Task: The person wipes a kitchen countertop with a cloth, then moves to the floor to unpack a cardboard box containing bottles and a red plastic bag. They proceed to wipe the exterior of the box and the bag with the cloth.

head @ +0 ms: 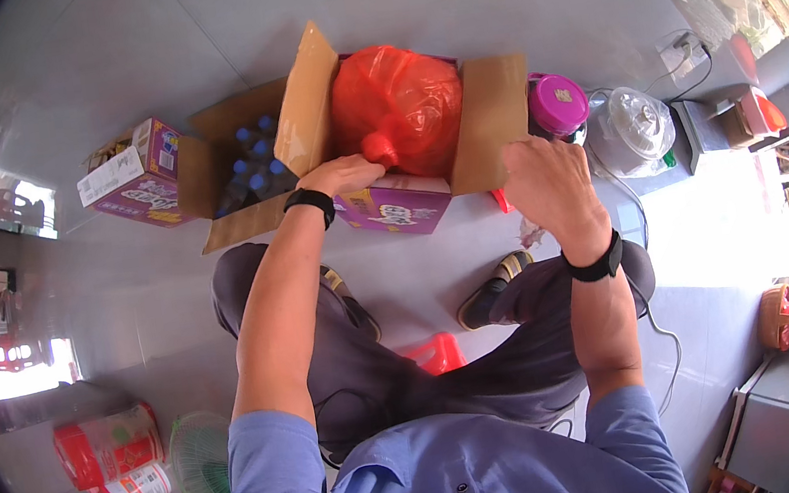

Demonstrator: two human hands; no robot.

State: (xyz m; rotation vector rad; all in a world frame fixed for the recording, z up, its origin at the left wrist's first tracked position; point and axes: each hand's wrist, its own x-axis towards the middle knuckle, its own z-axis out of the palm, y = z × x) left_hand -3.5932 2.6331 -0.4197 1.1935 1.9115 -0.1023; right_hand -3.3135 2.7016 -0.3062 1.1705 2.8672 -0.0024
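Observation:
A purple printed cardboard box (397,210) stands before me with its brown flaps spread. Inside it sits a full red plastic bag (405,105), its top gathered in a knot (378,149). My left hand (343,175) rests at the box's near left edge, fingertips at the knot; whether they grip it is unclear. My right hand (547,176) is held in the air by the right flap (494,123), fingers curled, their tips hidden. A small pale, crumpled thing (531,233) shows just below it; I cannot tell whether the hand holds it.
Left of the box are an open carton of blue-capped bottles (257,181) and another purple carton (138,199). On the right stand a magenta-lidded container (558,105), a plastic-wrapped lidded pot (631,130) and a cable (633,194). A green fan (205,470) and several tubs stand lower left.

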